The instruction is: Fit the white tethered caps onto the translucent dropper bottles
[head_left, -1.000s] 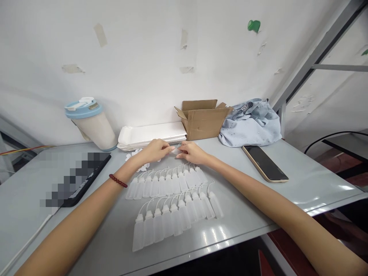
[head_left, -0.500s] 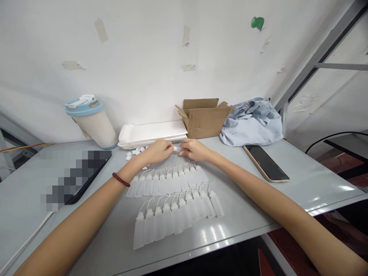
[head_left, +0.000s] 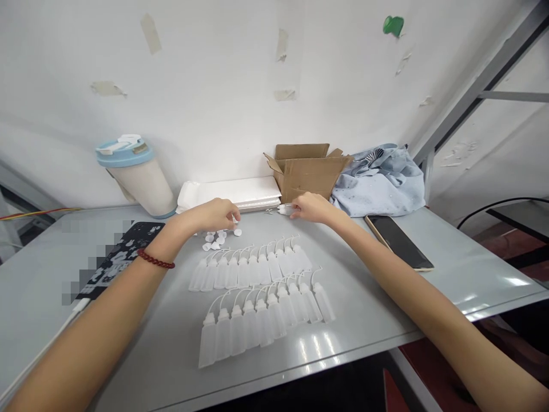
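Note:
My left hand [head_left: 221, 215] is above the loose white caps [head_left: 214, 239], its fingers curled to a pinch with a bit of a white cap showing at the tips. Farther right, my right hand [head_left: 312, 207] has its fingers bent down in front of the cardboard box. Small white and clear pieces [head_left: 284, 210] lie at its fingertips; what it grips is partly hidden. Between my forearms lie two rows of translucent squeeze bottles, a back row [head_left: 253, 270] and a front row [head_left: 261, 323], each bottle with a white top and a thin bent strap.
Along the wall stand a tumbler [head_left: 143, 177] with a blue lid, a stack of white padded envelopes [head_left: 231, 191], an open cardboard box [head_left: 311, 178] and a light blue cloth [head_left: 381, 183]. A phone [head_left: 398, 242] lies right; a dark patterned device [head_left: 120, 254] with a white cable lies left.
My hands have come apart from the small white thing they met on. The left has moved left to the caps, the right has moved right toward the box front. The bottle rows stay put.

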Motion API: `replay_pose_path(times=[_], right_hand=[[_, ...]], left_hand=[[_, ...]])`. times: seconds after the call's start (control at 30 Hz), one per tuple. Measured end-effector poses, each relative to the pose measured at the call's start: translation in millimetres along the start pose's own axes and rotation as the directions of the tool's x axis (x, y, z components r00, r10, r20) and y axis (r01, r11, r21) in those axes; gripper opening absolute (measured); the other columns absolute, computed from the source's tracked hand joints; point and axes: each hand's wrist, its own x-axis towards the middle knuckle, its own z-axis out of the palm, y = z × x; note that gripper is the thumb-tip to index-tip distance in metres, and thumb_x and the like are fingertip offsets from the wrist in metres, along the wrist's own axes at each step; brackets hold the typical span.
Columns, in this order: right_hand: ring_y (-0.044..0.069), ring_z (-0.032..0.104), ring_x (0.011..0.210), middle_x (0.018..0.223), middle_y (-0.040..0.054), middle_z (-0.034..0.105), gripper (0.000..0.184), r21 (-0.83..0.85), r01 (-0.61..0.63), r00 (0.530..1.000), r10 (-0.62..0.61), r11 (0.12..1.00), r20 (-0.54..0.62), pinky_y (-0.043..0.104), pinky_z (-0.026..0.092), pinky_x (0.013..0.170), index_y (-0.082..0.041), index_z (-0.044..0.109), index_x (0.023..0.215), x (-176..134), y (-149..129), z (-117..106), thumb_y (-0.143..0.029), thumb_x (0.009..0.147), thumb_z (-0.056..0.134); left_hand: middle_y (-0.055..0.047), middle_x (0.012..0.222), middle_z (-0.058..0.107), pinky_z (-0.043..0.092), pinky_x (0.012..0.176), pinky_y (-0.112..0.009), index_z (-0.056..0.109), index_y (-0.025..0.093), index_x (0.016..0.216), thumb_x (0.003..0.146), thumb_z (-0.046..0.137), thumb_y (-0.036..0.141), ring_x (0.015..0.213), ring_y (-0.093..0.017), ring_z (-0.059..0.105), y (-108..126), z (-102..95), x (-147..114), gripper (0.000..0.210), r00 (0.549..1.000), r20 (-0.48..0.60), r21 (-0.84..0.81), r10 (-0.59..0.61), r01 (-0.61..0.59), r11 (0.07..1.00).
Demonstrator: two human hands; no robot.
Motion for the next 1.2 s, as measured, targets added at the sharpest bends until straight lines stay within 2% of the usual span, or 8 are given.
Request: replay_pose_path(times=[0.33, 0.43, 0.5, 0.57, 0.67, 1.03, 1.13, 1.2], right_hand=[[0.027, 0.063, 0.083, 0.088, 0.0150, 0.066, 0.015, -0.068, -0.126, 0.989, 0.131, 0.990, 0.065, 0.032, 0.040, 0.064, -0.014, 0.068, 0.086, -16, -4, -33, -0.027, 0.083, 0.062], [0.021, 0.062, 0.066, 0.071, 0.0115, 0.065, 0.017, 0.024, -0.100, 0.964, 0.091, 0.995, 0.249, 0.030, 0.040, 0.058, -0.012, 0.065, 0.066, -30, -21, -51, -0.018, 0.081, 0.058], [0.017, 0.061, 0.058, 0.064, 0.0079, 0.064, 0.023, 0.170, -0.038, 0.877, -0.049, 0.985, 0.478, 0.028, 0.042, 0.056, -0.013, 0.063, 0.058, -39, -35, -60, -0.019, 0.079, 0.056], [0.016, 0.060, 0.056, 0.060, 0.0058, 0.064, 0.022, 0.247, -0.022, 0.749, -0.148, 0.969, 0.646, 0.026, 0.044, 0.054, -0.012, 0.064, 0.060, -46, -47, -64, -0.024, 0.076, 0.057], [0.016, 0.061, 0.054, 0.056, 0.0059, 0.064, 0.020, 0.170, -0.042, 0.681, -0.096, 0.985, 0.726, 0.026, 0.047, 0.053, -0.010, 0.062, 0.060, -48, -57, -63, -0.026, 0.072, 0.058], [0.018, 0.063, 0.052, 0.048, 0.0060, 0.061, 0.026, 0.133, -0.139, 0.631, -0.016, 0.981, 0.776, 0.028, 0.049, 0.053, -0.010, 0.060, 0.056, -34, -47, -39, -0.031, 0.072, 0.060], [0.018, 0.062, 0.051, 0.049, 0.0071, 0.062, 0.027, 0.146, -0.118, 0.664, -0.032, 0.982, 0.747, 0.028, 0.047, 0.053, -0.011, 0.059, 0.051, -33, -43, -40, -0.028, 0.071, 0.058], [0.017, 0.060, 0.049, 0.049, 0.0077, 0.062, 0.028, 0.192, -0.084, 0.730, -0.071, 0.978, 0.679, 0.027, 0.045, 0.051, -0.012, 0.057, 0.047, -31, -39, -42, -0.027, 0.071, 0.057]], left_hand=[[-0.006, 0.079, 0.068, 0.036, 0.049, -0.023, 0.066, 0.016, 0.084, 0.065, 0.056, 0.018, 0.057, -0.015, 0.056, 13, 11.2, 0, 0.022, 0.998, 0.057, 0.041, -0.018, 0.015, 0.999], [-0.005, 0.082, 0.067, 0.036, 0.049, -0.022, 0.065, 0.015, 0.086, 0.068, 0.056, 0.017, 0.055, -0.013, 0.054, 15, 11.2, 0, 0.020, 0.997, 0.070, 0.061, -0.018, 0.014, 0.998], [-0.005, 0.083, 0.067, 0.036, 0.049, -0.022, 0.065, 0.015, 0.087, 0.070, 0.055, 0.017, 0.055, -0.013, 0.054, 16, 11.6, 0, 0.019, 0.997, 0.080, 0.070, -0.013, 0.007, 0.998], [-0.005, 0.082, 0.066, 0.037, 0.050, -0.022, 0.064, 0.015, 0.088, 0.072, 0.055, 0.017, 0.056, -0.012, 0.054, 15, 12.3, 1, 0.019, 0.996, 0.086, 0.075, -0.006, 0.000, 0.997], [-0.005, 0.080, 0.065, 0.037, 0.050, -0.022, 0.064, 0.014, 0.089, 0.073, 0.055, 0.016, 0.055, -0.012, 0.054, 14, 13.3, 2, 0.019, 0.996, 0.089, 0.080, 0.006, -0.013, 0.997], [-0.004, 0.076, 0.066, 0.037, 0.051, -0.024, 0.065, 0.014, 0.089, 0.072, 0.055, 0.015, 0.051, -0.012, 0.053, 16, 14.0, 1, 0.020, 0.998, 0.066, 0.089, 0.013, -0.019, 0.996], [-0.005, 0.077, 0.066, 0.038, 0.053, -0.025, 0.065, 0.014, 0.088, 0.071, 0.055, 0.016, 0.054, -0.013, 0.055, 14, 15.2, 2, 0.019, 0.998, 0.059, 0.090, 0.032, -0.038, 0.995], [-0.005, 0.078, 0.067, 0.038, 0.053, -0.025, 0.066, 0.014, 0.087, 0.071, 0.054, 0.018, 0.056, -0.014, 0.056, 11, 16.7, 4, 0.019, 0.998, 0.047, 0.086, 0.045, -0.049, 0.995]])
